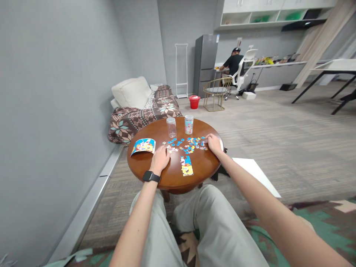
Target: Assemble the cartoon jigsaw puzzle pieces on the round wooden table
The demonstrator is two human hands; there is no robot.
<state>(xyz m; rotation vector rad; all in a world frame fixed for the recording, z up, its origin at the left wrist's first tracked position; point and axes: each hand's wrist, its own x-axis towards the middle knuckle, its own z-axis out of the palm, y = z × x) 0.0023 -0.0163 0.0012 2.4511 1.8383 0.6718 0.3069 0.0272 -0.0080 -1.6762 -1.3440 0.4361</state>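
With left hand [160, 159] and right hand [214, 144] loosely curled, hold impossible to tell, flanking loose puzzle pieces [191, 149] on the round surface [172, 174], pinch lightly by edges. Avoid nudging the nearer joined section [187, 170].

Bright light glares off the tabletop [174, 177]; edges stretch.

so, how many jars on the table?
2, both toward the far side of the round table: the clear jar and, to its right, the printed jar.
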